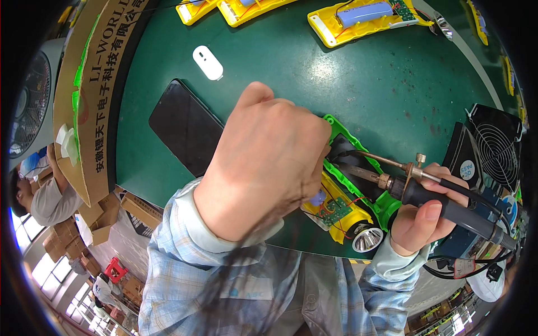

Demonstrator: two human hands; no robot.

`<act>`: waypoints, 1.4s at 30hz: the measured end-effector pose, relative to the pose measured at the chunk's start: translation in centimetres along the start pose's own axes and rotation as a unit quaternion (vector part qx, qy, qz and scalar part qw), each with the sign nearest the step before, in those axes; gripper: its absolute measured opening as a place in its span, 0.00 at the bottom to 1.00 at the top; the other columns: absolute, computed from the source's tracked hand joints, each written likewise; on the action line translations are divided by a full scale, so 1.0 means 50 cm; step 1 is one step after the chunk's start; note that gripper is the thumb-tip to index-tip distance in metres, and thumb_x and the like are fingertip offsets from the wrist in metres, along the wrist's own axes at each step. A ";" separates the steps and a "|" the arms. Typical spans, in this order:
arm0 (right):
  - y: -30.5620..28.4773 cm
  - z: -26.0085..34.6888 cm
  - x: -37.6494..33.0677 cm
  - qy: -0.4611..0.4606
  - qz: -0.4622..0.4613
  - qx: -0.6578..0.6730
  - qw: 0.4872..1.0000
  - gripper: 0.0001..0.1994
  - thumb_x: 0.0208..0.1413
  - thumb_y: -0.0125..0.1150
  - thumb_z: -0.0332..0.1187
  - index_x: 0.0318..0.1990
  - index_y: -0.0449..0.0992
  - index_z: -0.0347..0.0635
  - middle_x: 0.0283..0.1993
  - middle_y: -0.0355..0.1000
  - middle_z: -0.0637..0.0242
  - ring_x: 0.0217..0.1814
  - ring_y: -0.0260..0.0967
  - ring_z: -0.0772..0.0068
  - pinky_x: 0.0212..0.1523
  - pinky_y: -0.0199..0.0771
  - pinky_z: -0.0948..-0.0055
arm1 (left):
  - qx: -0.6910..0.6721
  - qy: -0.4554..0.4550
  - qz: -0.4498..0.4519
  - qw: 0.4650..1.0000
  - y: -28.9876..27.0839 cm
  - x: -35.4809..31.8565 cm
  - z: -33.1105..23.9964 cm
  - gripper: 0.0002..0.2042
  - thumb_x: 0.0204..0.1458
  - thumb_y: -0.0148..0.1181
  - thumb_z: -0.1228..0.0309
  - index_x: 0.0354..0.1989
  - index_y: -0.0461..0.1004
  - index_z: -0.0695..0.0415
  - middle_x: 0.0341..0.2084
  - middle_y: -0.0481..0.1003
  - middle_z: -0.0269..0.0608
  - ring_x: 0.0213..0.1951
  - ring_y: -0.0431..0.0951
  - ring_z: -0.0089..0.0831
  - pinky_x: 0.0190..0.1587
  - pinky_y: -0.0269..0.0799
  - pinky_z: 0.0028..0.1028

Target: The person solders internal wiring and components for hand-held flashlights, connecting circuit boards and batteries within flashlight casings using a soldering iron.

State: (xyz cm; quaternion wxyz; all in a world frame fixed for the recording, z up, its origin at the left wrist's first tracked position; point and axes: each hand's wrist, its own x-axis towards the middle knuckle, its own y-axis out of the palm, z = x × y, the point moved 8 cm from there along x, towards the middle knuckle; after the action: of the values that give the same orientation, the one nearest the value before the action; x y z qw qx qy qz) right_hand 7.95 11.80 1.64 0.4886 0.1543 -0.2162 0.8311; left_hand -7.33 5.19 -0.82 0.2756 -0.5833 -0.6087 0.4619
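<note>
My right hand (pixel 428 215) grips a black-handled soldering iron (pixel 473 217), its tip pointing left over an open green shell (pixel 386 207). A thin metal feed tube (pixel 386 161) runs along the iron's upper side. My left hand (pixel 266 154) is closed, knuckles up, at the left side of the green shell; its fingertips are hidden, so whatever they hold cannot be made out. Beneath it and nearer me lies a yellow flashlight half-shell (pixel 354 217) with a green circuit board (pixel 336 213), thin red wires and a round silver reflector (pixel 368 239).
A black phone (pixel 180 126) and a small white oval device (pixel 208 63) lie on the green table (pixel 269 61). Several yellow flashlight halves (pixel 330 35) rest along the far side. A cardboard box (pixel 92 101) stands left; a black fan unit (pixel 496 147) stands right.
</note>
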 end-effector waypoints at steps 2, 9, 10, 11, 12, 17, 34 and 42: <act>-0.002 0.000 0.000 0.010 -0.011 0.007 1.000 0.18 0.45 0.56 0.42 0.33 0.61 0.35 0.30 0.59 0.60 0.23 0.62 0.67 0.23 0.63 0.72 | 0.001 0.001 0.003 1.000 -0.001 -0.001 0.001 0.02 0.35 0.53 0.75 0.17 0.71 0.57 0.13 0.69 0.35 0.21 0.67 0.32 0.35 0.57 0.26; -0.006 -0.002 -0.002 0.010 -0.024 -0.002 1.000 0.19 0.45 0.55 0.43 0.33 0.61 0.35 0.30 0.58 0.60 0.23 0.62 0.67 0.23 0.62 0.72 | -0.019 0.000 -0.009 1.000 -0.003 -0.003 -0.001 0.01 0.34 0.53 0.76 0.17 0.71 0.58 0.13 0.70 0.36 0.21 0.67 0.32 0.36 0.57 0.26; -0.005 -0.002 -0.002 0.011 -0.022 0.001 1.000 0.19 0.45 0.55 0.43 0.33 0.61 0.34 0.30 0.58 0.60 0.22 0.62 0.67 0.23 0.62 0.72 | -0.019 -0.001 -0.009 1.000 -0.003 -0.003 -0.001 0.01 0.34 0.53 0.76 0.17 0.71 0.58 0.13 0.70 0.36 0.21 0.67 0.32 0.36 0.57 0.26; -0.004 -0.001 -0.002 0.011 -0.022 0.002 1.000 0.19 0.45 0.55 0.43 0.33 0.61 0.34 0.30 0.58 0.60 0.22 0.62 0.67 0.23 0.62 0.72 | -0.009 0.001 -0.007 1.000 -0.004 -0.003 -0.001 0.01 0.34 0.53 0.76 0.17 0.71 0.58 0.13 0.70 0.36 0.21 0.67 0.32 0.36 0.57 0.26; -0.002 -0.001 -0.002 0.012 -0.024 0.003 1.000 0.19 0.45 0.55 0.43 0.33 0.61 0.34 0.29 0.58 0.60 0.23 0.62 0.68 0.23 0.62 0.72 | 0.002 0.002 -0.004 1.000 -0.003 -0.003 -0.002 0.01 0.34 0.53 0.76 0.17 0.71 0.58 0.13 0.70 0.36 0.21 0.67 0.32 0.36 0.57 0.26; -0.003 -0.001 -0.001 0.013 -0.021 0.008 1.000 0.19 0.45 0.56 0.43 0.32 0.61 0.34 0.29 0.58 0.60 0.23 0.62 0.68 0.23 0.61 0.72 | -0.003 -0.006 -0.003 1.000 0.000 -0.001 -0.001 0.01 0.34 0.54 0.76 0.17 0.71 0.58 0.12 0.69 0.36 0.20 0.67 0.32 0.35 0.56 0.27; 0.002 -0.003 -0.001 0.017 -0.010 -0.010 1.000 0.18 0.45 0.55 0.42 0.33 0.61 0.35 0.30 0.59 0.60 0.24 0.61 0.67 0.25 0.63 0.71 | -0.009 -0.011 0.019 1.000 0.006 -0.004 0.003 0.01 0.34 0.52 0.77 0.15 0.70 0.58 0.13 0.69 0.37 0.20 0.67 0.33 0.35 0.56 0.27; 0.005 -0.001 -0.003 0.008 -0.004 -0.006 1.000 0.17 0.45 0.56 0.40 0.34 0.61 0.35 0.30 0.60 0.60 0.24 0.62 0.67 0.25 0.63 0.71 | -0.010 -0.006 -0.003 1.000 0.003 -0.002 0.001 0.01 0.33 0.52 0.77 0.15 0.69 0.58 0.11 0.68 0.37 0.20 0.66 0.33 0.33 0.55 0.27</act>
State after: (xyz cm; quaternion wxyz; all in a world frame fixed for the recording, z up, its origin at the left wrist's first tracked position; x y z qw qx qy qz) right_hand 7.80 11.61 1.46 0.4948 0.1453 -0.2165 0.8290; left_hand -7.28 5.06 -0.96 0.2674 -0.5812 -0.6168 0.4586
